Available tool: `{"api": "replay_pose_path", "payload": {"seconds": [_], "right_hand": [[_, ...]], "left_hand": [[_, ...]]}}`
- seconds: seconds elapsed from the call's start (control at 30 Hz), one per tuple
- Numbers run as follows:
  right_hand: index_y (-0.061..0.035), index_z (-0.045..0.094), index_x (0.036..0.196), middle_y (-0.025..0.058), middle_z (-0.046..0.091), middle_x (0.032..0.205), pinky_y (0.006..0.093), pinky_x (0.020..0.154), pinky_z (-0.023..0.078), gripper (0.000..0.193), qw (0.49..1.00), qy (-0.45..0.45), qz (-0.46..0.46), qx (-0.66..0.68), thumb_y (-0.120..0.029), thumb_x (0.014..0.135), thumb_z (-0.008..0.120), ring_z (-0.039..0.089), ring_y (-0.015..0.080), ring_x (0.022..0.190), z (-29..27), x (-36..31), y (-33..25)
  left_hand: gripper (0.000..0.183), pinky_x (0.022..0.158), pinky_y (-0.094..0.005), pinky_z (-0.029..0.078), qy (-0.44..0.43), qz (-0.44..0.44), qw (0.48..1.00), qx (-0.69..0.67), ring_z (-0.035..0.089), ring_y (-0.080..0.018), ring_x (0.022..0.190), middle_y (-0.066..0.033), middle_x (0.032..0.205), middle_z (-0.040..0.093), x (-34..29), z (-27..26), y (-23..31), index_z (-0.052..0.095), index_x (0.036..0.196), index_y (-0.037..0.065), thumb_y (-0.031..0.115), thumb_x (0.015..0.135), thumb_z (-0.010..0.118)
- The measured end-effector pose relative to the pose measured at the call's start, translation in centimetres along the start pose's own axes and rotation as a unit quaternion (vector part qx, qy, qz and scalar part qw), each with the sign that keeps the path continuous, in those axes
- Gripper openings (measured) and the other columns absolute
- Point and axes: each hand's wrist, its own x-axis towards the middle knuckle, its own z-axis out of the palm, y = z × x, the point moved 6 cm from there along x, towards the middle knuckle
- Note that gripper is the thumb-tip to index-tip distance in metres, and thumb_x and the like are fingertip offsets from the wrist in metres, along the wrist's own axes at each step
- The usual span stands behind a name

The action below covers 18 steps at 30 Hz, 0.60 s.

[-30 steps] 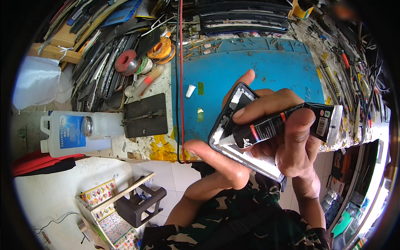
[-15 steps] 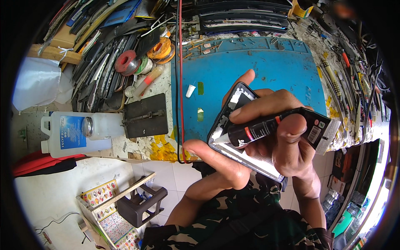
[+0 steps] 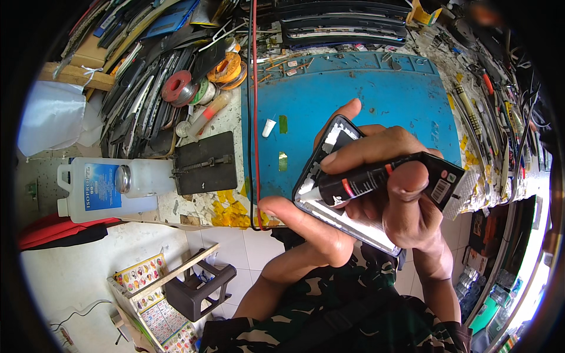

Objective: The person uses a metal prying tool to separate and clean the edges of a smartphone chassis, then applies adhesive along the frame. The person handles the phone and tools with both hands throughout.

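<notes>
My left hand [image 3: 312, 230] is closed around a black phone frame [image 3: 369, 233], its thumb out along the near side and fingers behind the far edge. White, patchy residue lines the frame's inner rim. In my right hand [image 3: 412, 194] is a black glue tube [image 3: 352, 186], slanted over the frame. Its pale nozzle [image 3: 312, 196] points at the frame's left edge; whether it touches I cannot tell. My right fingers hide part of the frame's middle. A small white cap [image 3: 269, 128] rests on the blue mat [image 3: 353, 82].
Red and black cables [image 3: 255, 106] hang down across the mat's left side. Left of them are a black clamp plate [image 3: 206, 163], solder spools [image 3: 176, 88] and a white plastic jug [image 3: 106, 188]. Tools [image 3: 471, 112] crowd the right side; stacked phone parts [image 3: 344, 23] stand at the back.
The tube and my right hand have shifted very slightly down and left along the frame's edge. My left hand and the frame look almost unmoved.
</notes>
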Motion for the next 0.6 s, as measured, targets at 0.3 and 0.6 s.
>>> {"api": "replay_pose_path", "payload": {"seconds": [0.3,0.6], "right_hand": [[-0.0014,0.068,0.102,0.0073,0.068,0.084,0.0240,0.059,0.050,0.028,0.996,0.007,-0.005,0.092,-0.029,0.097,0.064,0.065,0.0131,0.067,0.3,0.2,0.3],[-0.0016,0.068,0.099,0.0067,0.069,0.084,0.0249,0.057,0.050,0.017,0.998,0.014,-0.053,0.019,-0.018,0.094,0.067,0.065,0.0138,0.065,-0.1,0.2,-0.4]], "left_hand": [[0.101,0.101,-0.0418,0.048,0.045,0.004,0.998,0.032,0.059,-0.0295,0.111,-0.0185,0.118,0.059,0.0,-0.2,-0.4,0.032,0.146,-0.003,0.080,0.088,0.036],[0.096,0.101,-0.0405,0.048,0.056,-0.014,0.998,0.038,0.059,-0.0296,0.112,-0.0198,0.118,0.059,-0.3,0.1,-0.1,0.031,0.147,-0.002,0.076,0.091,0.036]]}}
